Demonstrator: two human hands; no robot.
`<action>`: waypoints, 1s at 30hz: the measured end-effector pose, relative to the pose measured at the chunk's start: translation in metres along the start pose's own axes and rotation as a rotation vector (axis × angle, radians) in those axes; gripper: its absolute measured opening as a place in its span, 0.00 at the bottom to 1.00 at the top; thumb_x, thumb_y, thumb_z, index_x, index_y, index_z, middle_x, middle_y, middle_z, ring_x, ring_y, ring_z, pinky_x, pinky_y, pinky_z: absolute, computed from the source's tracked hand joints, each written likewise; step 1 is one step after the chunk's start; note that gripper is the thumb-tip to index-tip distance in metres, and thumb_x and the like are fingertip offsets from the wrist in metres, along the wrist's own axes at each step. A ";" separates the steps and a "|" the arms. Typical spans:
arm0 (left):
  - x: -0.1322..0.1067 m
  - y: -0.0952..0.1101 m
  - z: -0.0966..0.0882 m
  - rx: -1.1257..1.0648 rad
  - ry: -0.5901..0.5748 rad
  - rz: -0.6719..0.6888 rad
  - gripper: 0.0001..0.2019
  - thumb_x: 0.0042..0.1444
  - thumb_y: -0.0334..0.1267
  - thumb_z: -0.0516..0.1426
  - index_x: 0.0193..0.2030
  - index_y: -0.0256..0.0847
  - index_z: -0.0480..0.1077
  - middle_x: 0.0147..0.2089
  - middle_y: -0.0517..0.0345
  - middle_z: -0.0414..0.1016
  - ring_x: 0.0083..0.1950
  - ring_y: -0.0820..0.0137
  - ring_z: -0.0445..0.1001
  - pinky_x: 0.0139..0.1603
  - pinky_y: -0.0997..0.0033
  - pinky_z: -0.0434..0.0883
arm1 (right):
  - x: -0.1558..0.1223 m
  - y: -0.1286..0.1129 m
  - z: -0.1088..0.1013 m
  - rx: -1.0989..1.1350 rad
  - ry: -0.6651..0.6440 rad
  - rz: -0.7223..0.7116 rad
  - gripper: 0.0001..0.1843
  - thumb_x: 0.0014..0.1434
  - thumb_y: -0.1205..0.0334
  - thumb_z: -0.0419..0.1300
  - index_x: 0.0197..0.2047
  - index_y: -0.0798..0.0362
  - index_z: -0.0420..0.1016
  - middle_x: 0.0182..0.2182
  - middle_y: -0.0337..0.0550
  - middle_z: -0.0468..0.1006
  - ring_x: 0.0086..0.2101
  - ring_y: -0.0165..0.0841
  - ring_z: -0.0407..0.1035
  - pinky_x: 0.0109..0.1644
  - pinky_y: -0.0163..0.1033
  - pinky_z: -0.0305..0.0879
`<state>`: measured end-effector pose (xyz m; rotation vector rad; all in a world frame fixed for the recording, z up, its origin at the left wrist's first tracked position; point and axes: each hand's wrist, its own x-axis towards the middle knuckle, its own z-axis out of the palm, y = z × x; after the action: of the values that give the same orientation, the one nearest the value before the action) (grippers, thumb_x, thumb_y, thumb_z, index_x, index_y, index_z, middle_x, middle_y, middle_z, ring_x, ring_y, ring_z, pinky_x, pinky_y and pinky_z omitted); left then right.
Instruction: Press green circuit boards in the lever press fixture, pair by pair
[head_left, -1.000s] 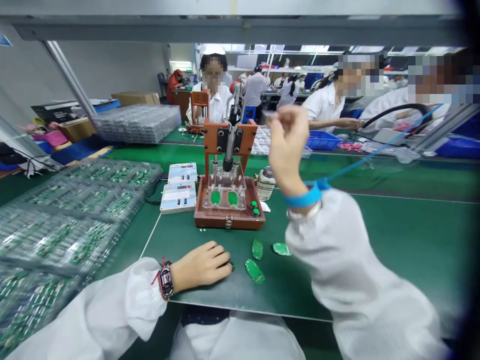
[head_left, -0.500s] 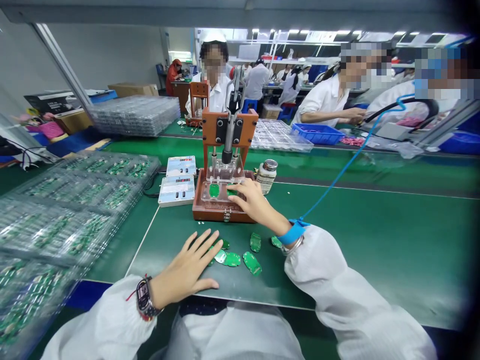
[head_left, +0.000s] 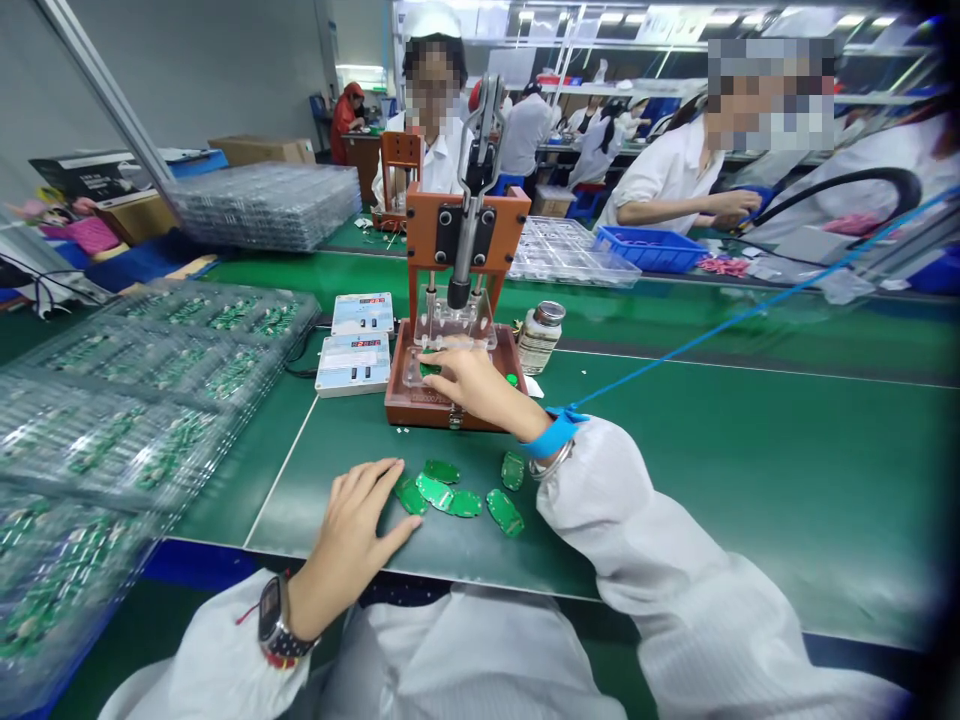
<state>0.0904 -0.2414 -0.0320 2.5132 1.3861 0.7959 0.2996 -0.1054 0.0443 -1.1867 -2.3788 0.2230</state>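
My right hand reaches into the press fixture, its index finger and thumb closed about a green circuit board at the left of the clear holder plate. The hand covers the rest of the plate. On the bench, my left hand lies with fingers stretched and thumb apart, its fingertips beside a loose green circuit board. Several more boards lie to its right, among them a whitish-green one and a separate one. The fixture's clear upper plate is raised above the holder.
Two display boxes stand left of the fixture and a capped bottle right of it. Trays of circuit boards fill the left. A blue cord runs from my right wristband. Co-workers sit across the bench near a blue bin.
My right hand has shifted left across the holder, from the right board to the left one. My left hand has drawn back leftward, uncovering more boards. The view has tilted slightly.
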 end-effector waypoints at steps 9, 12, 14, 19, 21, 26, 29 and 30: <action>0.006 0.006 0.011 -0.212 0.004 -0.093 0.20 0.57 0.33 0.59 0.56 0.46 0.67 0.51 0.53 0.74 0.52 0.59 0.69 0.50 0.54 0.69 | -0.043 -0.003 -0.006 -0.019 0.226 -0.234 0.16 0.66 0.59 0.50 0.55 0.51 0.68 0.49 0.52 0.69 0.51 0.41 0.62 0.54 0.51 0.64; 0.005 0.003 0.009 -0.266 0.010 -0.122 0.21 0.54 0.32 0.60 0.56 0.47 0.67 0.53 0.53 0.73 0.54 0.58 0.69 0.52 0.53 0.68 | -0.074 0.014 -0.029 -0.131 0.497 -0.306 0.15 0.62 0.58 0.57 0.52 0.46 0.69 0.48 0.48 0.70 0.50 0.41 0.63 0.54 0.51 0.63; 0.004 0.003 0.011 -0.250 0.031 -0.135 0.22 0.53 0.33 0.62 0.55 0.47 0.67 0.54 0.52 0.73 0.54 0.57 0.68 0.52 0.50 0.68 | -0.089 0.045 -0.047 -0.252 0.705 -0.149 0.15 0.60 0.56 0.59 0.51 0.45 0.69 0.47 0.47 0.70 0.51 0.42 0.63 0.56 0.54 0.60; 0.005 0.005 0.018 -0.225 0.119 -0.136 0.21 0.53 0.35 0.63 0.54 0.46 0.68 0.51 0.52 0.76 0.52 0.57 0.70 0.51 0.49 0.70 | -0.090 0.159 -0.083 -0.281 0.785 0.555 0.20 0.58 0.51 0.57 0.49 0.54 0.69 0.44 0.56 0.72 0.49 0.48 0.63 0.56 0.59 0.56; 0.005 0.004 0.018 -0.229 0.137 -0.123 0.20 0.53 0.36 0.63 0.54 0.45 0.69 0.51 0.51 0.76 0.52 0.57 0.70 0.51 0.49 0.71 | -0.078 0.194 -0.093 -0.246 0.750 0.660 0.23 0.56 0.53 0.59 0.52 0.57 0.67 0.43 0.60 0.72 0.49 0.50 0.63 0.55 0.61 0.55; 0.001 -0.003 0.015 -0.233 0.140 -0.100 0.18 0.54 0.39 0.62 0.53 0.44 0.69 0.50 0.50 0.76 0.53 0.57 0.70 0.52 0.50 0.72 | -0.050 0.210 -0.110 -0.196 0.666 0.651 0.30 0.52 0.59 0.62 0.56 0.61 0.61 0.51 0.63 0.67 0.51 0.52 0.62 0.55 0.62 0.56; -0.001 -0.005 0.017 -0.252 0.157 -0.094 0.16 0.57 0.38 0.60 0.52 0.44 0.70 0.48 0.52 0.77 0.53 0.58 0.71 0.52 0.52 0.73 | -0.052 0.158 -0.096 -0.177 0.769 0.485 0.20 0.59 0.61 0.54 0.54 0.58 0.63 0.48 0.57 0.69 0.46 0.43 0.66 0.51 0.52 0.63; -0.001 -0.005 0.017 -0.261 0.163 -0.100 0.15 0.57 0.38 0.60 0.51 0.44 0.70 0.48 0.52 0.77 0.52 0.59 0.71 0.51 0.52 0.73 | -0.057 0.131 -0.085 -0.158 0.825 0.376 0.15 0.61 0.61 0.51 0.50 0.56 0.65 0.44 0.54 0.71 0.43 0.40 0.67 0.47 0.49 0.65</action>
<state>0.0954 -0.2381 -0.0486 2.2068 1.3430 1.1034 0.4631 -0.0754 0.0547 -1.4339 -1.4729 -0.2963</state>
